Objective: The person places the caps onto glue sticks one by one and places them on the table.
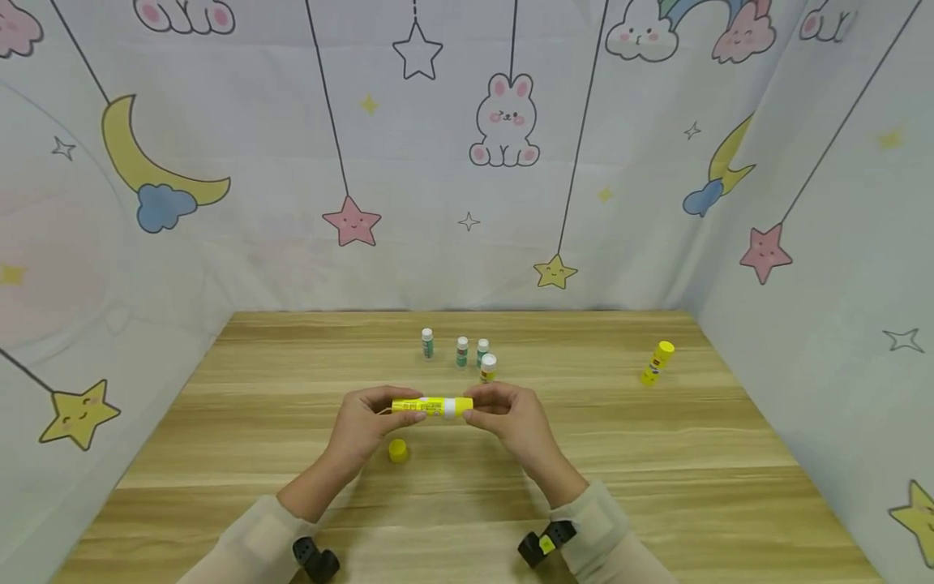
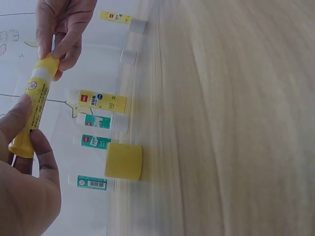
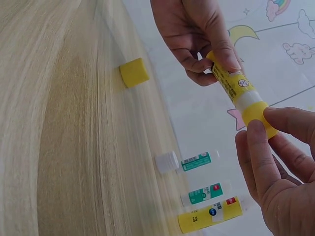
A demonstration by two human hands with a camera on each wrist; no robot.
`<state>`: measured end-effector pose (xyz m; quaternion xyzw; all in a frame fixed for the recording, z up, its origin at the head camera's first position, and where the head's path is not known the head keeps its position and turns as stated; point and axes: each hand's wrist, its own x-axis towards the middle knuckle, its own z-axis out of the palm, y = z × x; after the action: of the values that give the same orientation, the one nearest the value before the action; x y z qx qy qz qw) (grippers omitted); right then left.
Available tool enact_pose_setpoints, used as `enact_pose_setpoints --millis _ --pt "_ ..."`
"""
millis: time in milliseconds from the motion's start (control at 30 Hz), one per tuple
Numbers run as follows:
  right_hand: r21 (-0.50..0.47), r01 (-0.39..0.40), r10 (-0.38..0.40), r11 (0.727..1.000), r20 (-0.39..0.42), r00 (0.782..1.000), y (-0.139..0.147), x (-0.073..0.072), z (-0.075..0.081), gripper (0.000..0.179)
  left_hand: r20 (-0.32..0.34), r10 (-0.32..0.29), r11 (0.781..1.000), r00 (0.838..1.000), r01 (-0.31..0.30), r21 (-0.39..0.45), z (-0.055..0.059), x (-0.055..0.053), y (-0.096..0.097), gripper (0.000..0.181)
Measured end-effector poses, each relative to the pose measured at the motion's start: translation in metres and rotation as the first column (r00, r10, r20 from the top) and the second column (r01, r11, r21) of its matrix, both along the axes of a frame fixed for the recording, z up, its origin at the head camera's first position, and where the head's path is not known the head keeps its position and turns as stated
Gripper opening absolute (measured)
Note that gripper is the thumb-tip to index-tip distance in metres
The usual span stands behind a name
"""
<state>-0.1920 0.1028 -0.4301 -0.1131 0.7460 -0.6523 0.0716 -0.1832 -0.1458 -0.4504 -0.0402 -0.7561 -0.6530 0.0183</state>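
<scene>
A yellow glue stick (image 1: 432,407) with a white band lies level between my two hands above the table. My left hand (image 1: 368,414) grips its left part, thumb in front and fingers behind. The fingertips of my right hand (image 1: 511,414) pinch the yellow right end, just beyond the white band (image 3: 247,100). Below the left hand, a yellow cap (image 1: 397,451) stands on the wooden table. Just behind the held stick, a yellow glue stick with a white top (image 1: 488,367) stands upright, its lower part hidden in the head view.
Small green glue sticks with white tops, one at the left (image 1: 427,343) and two close together (image 1: 462,352), stand farther back. Another yellow glue stick (image 1: 657,362) stands at the far right. A small white cylinder (image 2: 129,57) shows on the table. A patterned curtain (image 1: 467,268) borders the table (image 1: 657,487).
</scene>
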Motion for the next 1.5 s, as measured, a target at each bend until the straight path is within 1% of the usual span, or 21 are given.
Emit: enact_pose_setpoints --millis 133,300,467,667,833,1000,1233,1333,1500 --pt "0.002 0.000 0.000 1.000 -0.007 1.000 0.0000 -0.0002 -0.0006 0.028 -0.004 -0.013 1.000 1.000 0.013 -0.011 0.0011 0.0014 -0.0001 0.034" --pt "0.007 -0.002 0.002 1.000 -0.002 1.000 0.0019 -0.0004 -0.0008 0.029 0.006 -0.037 0.999 0.999 0.037 -0.006 0.0021 0.0025 0.0003 0.034" --pt "0.011 -0.008 0.008 1.000 -0.007 1.000 0.0033 0.0000 -0.0008 0.029 0.013 -0.054 0.999 0.998 0.054 -0.005 0.0020 0.0011 0.0014 0.033" --pt "0.008 -0.010 0.010 1.000 -0.007 1.000 0.0036 -0.0003 -0.0007 0.028 0.017 -0.046 0.999 0.999 0.046 -0.011 0.0022 0.0004 0.0026 0.033" --pt "0.008 -0.004 0.004 1.000 -0.005 1.000 0.0027 0.0001 0.0008 0.028 0.027 -0.037 0.999 0.999 0.037 0.004 0.0031 -0.0003 0.0038 0.032" --pt "0.013 -0.004 0.004 1.000 -0.008 1.000 0.0020 0.0006 0.0007 0.028 0.031 -0.041 0.999 0.999 0.040 0.019 0.0033 0.0003 0.0036 0.033" --pt "0.010 -0.008 0.009 1.000 -0.024 1.000 0.0010 -0.0003 -0.0027 0.028 0.018 -0.062 0.998 0.998 0.062 0.021 0.0017 0.0006 0.0029 0.034" --pt "0.010 -0.010 0.010 1.000 -0.029 1.000 0.0005 -0.0007 -0.0039 0.029 0.020 -0.063 0.998 0.998 0.063 0.021 0.0017 0.0002 0.0035 0.034" --pt "0.014 -0.015 0.015 1.000 -0.026 1.000 0.0006 0.0005 -0.0018 0.030 0.024 -0.060 0.998 0.998 0.059 0.021 0.0031 0.0005 0.0048 0.033"
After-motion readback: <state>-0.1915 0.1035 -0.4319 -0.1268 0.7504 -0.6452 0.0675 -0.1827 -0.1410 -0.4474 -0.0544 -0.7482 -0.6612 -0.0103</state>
